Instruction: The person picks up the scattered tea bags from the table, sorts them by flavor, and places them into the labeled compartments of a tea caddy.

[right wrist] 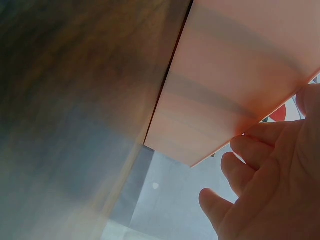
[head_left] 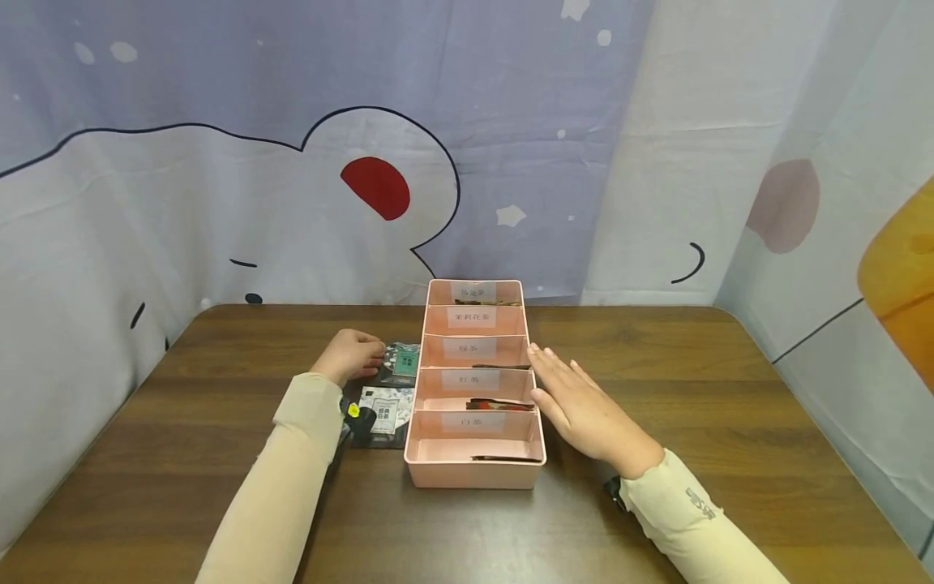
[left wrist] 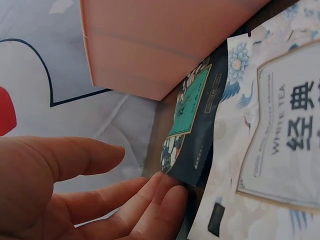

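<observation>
My left hand [head_left: 350, 357] is left of a pink divided box [head_left: 474, 476], its fingertips at the edge of a dark tea sachet [head_left: 401, 362] with a green label. In the left wrist view the thumb stands apart from the fingers [left wrist: 170, 200], which touch the sachet's corner. Nearer me lies a white floral sachet [head_left: 383, 405] printed "WHITE TEA", partly over dark packaging. My right hand [head_left: 584, 405] has its fingers extended, fingertips against the box's right rim. In the right wrist view these fingers [right wrist: 250, 150] meet the upper edge of the side wall.
Labelled compartments run front to back in the box, and thin sachets [head_left: 499, 404] stand or lie in several of them. The wooden table [head_left: 657, 365] ends at a printed curtain [head_left: 540, 162] behind the box.
</observation>
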A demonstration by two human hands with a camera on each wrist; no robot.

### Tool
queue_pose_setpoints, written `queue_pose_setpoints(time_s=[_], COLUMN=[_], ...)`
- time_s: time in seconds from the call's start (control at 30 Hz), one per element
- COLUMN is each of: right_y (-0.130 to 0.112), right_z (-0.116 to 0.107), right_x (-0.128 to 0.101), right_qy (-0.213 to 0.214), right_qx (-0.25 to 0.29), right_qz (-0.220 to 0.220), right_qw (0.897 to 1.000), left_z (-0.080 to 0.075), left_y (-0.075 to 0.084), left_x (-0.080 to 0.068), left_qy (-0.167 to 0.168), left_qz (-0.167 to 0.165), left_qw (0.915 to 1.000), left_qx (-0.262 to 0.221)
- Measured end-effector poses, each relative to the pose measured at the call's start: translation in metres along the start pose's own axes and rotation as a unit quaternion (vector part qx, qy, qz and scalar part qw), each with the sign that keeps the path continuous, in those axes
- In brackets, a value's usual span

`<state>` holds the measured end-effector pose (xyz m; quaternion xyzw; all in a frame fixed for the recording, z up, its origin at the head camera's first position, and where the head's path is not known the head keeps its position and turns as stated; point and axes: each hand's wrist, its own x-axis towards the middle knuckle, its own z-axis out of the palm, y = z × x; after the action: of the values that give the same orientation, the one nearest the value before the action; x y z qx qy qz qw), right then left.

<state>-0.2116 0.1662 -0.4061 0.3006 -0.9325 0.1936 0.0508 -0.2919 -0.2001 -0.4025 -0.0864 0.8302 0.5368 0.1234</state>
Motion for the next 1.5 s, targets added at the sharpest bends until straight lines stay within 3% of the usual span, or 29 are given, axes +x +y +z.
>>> queue_pose_setpoints(time_s=[0.7,1.5], right_y=[0.001,-0.001], right_z=[0.001,-0.001], right_x=[0.000,0.000], right_qy=[-0.002,0.005], right_qx=[0.000,-0.012], right_qz=[0.002,0.001], right_qw=[1.000,1.000], left_z=[0.004,-0.006], left_y=[-0.009,-0.008], left_x=[0.002,-0.005], left_qy=[0.008,0.029], left_qz=[-0.019,-0.006], left_qw=[0.9983,0.9985], left_qx=[-0.054,-0.045])
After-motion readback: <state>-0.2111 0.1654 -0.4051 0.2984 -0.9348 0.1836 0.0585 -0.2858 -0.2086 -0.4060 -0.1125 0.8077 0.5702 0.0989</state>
